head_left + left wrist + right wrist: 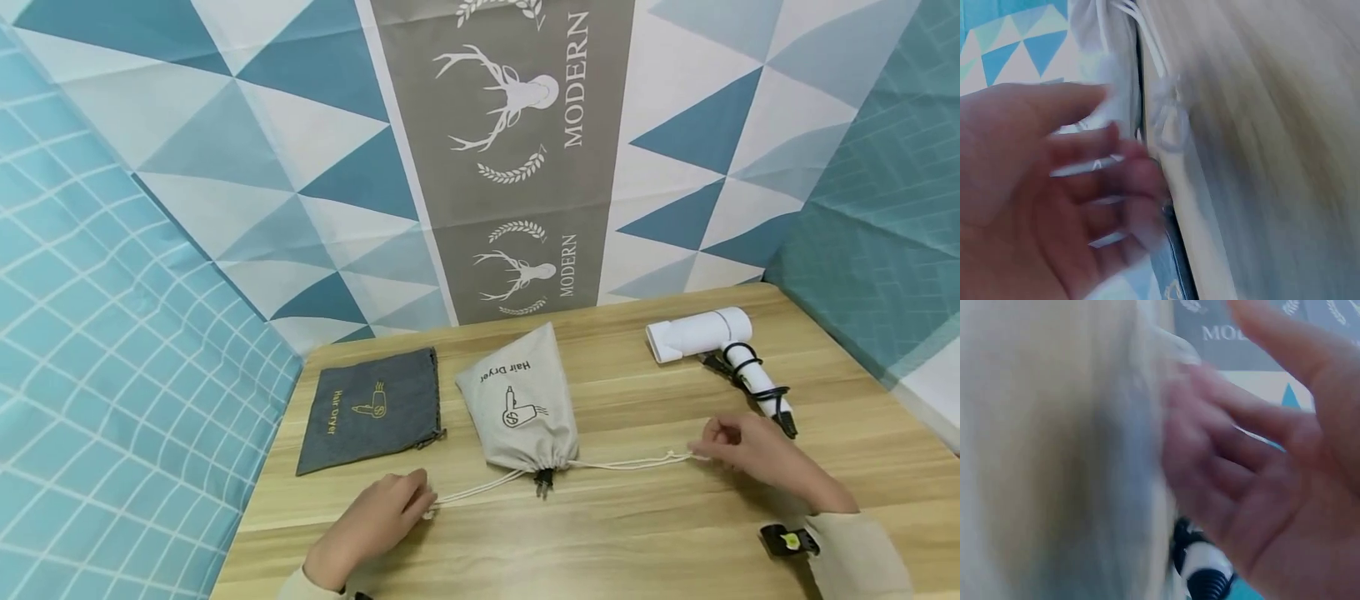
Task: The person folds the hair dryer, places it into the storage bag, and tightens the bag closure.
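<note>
A light grey drawstring bag (517, 400) marked "Hair Dryer" lies on the table, its mouth gathered and a black plug (544, 482) poking out. White drawstrings stretch from the mouth to both sides. My left hand (382, 512) is beside the left cord end; in the left wrist view, thumb and loosely bent fingers stand apart, and the knotted cord loop (1171, 122) lies beyond the fingertips. At the other side, my right hand (757, 454) is by the right cord (630, 464). Its thumb is apart from the fingers in the blurred right wrist view, with the cord end near the fingertips.
A dark grey "Hair Dryer" pouch (371, 408) lies flat left of the bag. At the right back rests a white hair dryer (701, 333), its black cord wound round the handle. Patterned walls border the wooden table (600, 542). A black strap piece (787, 542) sits by the right sleeve.
</note>
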Available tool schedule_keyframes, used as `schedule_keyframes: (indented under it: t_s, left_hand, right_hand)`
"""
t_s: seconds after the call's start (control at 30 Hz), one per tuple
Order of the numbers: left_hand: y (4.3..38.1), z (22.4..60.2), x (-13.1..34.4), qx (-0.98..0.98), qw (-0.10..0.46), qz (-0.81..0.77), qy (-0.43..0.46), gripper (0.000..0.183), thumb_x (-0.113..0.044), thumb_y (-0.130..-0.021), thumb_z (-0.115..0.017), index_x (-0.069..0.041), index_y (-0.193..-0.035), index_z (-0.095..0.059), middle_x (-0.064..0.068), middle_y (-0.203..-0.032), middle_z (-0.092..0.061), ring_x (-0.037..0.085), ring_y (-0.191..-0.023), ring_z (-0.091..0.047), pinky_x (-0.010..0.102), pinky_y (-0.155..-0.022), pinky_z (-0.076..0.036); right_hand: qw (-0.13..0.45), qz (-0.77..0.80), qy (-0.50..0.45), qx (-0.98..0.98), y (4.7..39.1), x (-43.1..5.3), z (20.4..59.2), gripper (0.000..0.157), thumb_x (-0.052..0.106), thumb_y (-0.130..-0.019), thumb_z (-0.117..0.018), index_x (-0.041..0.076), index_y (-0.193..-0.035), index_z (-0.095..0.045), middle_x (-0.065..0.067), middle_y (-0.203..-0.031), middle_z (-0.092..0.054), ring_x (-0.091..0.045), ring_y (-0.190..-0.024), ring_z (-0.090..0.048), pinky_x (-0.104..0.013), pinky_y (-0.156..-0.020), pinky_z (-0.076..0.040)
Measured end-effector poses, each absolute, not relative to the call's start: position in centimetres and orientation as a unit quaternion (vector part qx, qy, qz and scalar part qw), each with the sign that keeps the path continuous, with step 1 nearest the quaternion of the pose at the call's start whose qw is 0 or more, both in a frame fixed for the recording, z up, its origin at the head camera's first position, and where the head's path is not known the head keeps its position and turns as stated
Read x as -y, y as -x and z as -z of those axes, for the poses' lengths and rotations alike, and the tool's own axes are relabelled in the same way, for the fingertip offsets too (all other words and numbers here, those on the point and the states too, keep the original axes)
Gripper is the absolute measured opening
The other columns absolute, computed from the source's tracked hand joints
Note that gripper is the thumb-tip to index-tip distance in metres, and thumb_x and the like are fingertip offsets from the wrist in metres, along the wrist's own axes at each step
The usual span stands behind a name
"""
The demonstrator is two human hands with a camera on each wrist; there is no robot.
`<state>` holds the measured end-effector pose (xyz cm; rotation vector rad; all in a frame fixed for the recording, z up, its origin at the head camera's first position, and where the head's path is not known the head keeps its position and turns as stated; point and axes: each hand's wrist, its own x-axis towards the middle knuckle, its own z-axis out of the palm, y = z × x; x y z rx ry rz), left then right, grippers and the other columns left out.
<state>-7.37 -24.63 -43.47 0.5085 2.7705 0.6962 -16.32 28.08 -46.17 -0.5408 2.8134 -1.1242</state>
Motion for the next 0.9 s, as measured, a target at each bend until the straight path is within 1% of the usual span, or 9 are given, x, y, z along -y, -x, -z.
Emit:
schedule_keyframes:
  t_s: [0.1,0.17,0.33,0.53,0.67,0.77,0.83,0.9]
  left_hand:
    - [7.9,43.1,23.5,-0.954,0.061,-0.230,-0.183,0.021,-0.025,-0.104,-0.056,-0.022,-0.083,-0.052,-0.014,-0.059,-0.045,0.000,-0.046,-0.040,0.022,-0.044,-0.036]
    - [8.3,42.9,22.8,-0.956,0.036,-0.219,-0.191,0.018,-0.025,-0.103,-0.057,-0.023,-0.086,-0.053,-0.015,-0.060,-0.045,-0.001,-0.046,-0.041,0.022,-0.044,-0.036]
    - [8.7,42.6,21.1,-0.953,-0.011,-0.200,-0.228,0.010,-0.023,-0.100,-0.061,-0.021,-0.092,-0.056,-0.016,-0.063,-0.043,-0.002,-0.050,-0.039,0.021,-0.047,-0.037]
    - [8.3,42.8,18.7,-0.931,-0.072,-0.192,-0.301,0.009,-0.013,-0.096,-0.065,-0.017,-0.090,-0.059,-0.016,-0.070,-0.050,-0.003,-0.058,-0.043,0.020,-0.055,-0.044]
    - [8.5,42.9,17.1,-0.918,-0.075,-0.200,-0.333,0.009,-0.013,-0.097,-0.064,-0.019,-0.091,-0.060,-0.016,-0.074,-0.053,-0.005,-0.061,-0.044,0.016,-0.058,-0.045]
    - [8.8,42.6,16.3,-0.913,-0.067,-0.205,-0.347,0.009,-0.014,-0.098,-0.063,-0.020,-0.092,-0.059,-0.016,-0.076,-0.052,-0.004,-0.061,-0.044,0.014,-0.058,-0.043]
    - [9.1,42.3,15.8,-0.909,-0.067,-0.204,-0.357,0.008,-0.014,-0.098,-0.063,-0.020,-0.093,-0.060,-0.016,-0.077,-0.052,-0.003,-0.062,-0.044,0.014,-0.059,-0.042]
    - [9.5,42.0,15.4,-0.906,-0.074,-0.198,-0.367,0.006,-0.014,-0.098,-0.062,-0.019,-0.095,-0.061,-0.015,-0.079,-0.052,-0.003,-0.064,-0.045,0.014,-0.059,-0.042]
  right_hand:
    - [-0.032,0.360,0.151,-0.920,16.3,-27.8,46.2,0.027,0.029,-0.095,-0.070,0.014,-0.075,-0.059,0.006,-0.060,-0.047,-0.005,-0.050,-0.042,-0.025,-0.047,-0.037]
    - [-0.066,0.347,0.143,-0.924,16.3,-27.8,46.2,0.026,0.027,-0.096,-0.069,0.013,-0.077,-0.059,0.006,-0.060,-0.045,-0.004,-0.051,-0.038,-0.025,-0.048,-0.034]
    - [-0.113,0.311,0.134,-0.934,16.4,-27.9,46.5,0.021,0.021,-0.097,-0.067,0.011,-0.081,-0.059,0.005,-0.062,-0.046,-0.003,-0.053,-0.039,-0.024,-0.049,-0.034]
    - [-0.149,0.304,0.117,-0.934,16.0,-27.8,47.1,0.013,0.015,-0.096,-0.067,0.010,-0.085,-0.062,0.004,-0.067,-0.053,-0.002,-0.058,-0.042,-0.024,-0.050,-0.036]
    - [-0.171,0.303,0.119,-0.930,15.9,-27.7,47.1,0.009,0.011,-0.095,-0.068,0.010,-0.087,-0.063,0.005,-0.069,-0.055,-0.001,-0.060,-0.045,-0.024,-0.052,-0.038]
    - [-0.182,0.309,0.121,-0.925,16.0,-27.7,46.8,0.006,0.009,-0.094,-0.068,0.007,-0.090,-0.064,0.004,-0.073,-0.058,0.000,-0.063,-0.048,-0.023,-0.053,-0.042]
    - [-0.188,0.319,0.113,-0.922,16.2,-27.7,46.6,0.006,0.009,-0.094,-0.068,0.004,-0.094,-0.064,0.001,-0.076,-0.061,-0.001,-0.065,-0.051,-0.022,-0.055,-0.044]
    - [-0.200,0.327,0.101,-0.918,16.6,-27.8,46.3,0.009,0.008,-0.094,-0.067,0.000,-0.097,-0.064,-0.005,-0.081,-0.063,-0.005,-0.069,-0.053,-0.020,-0.058,-0.045]
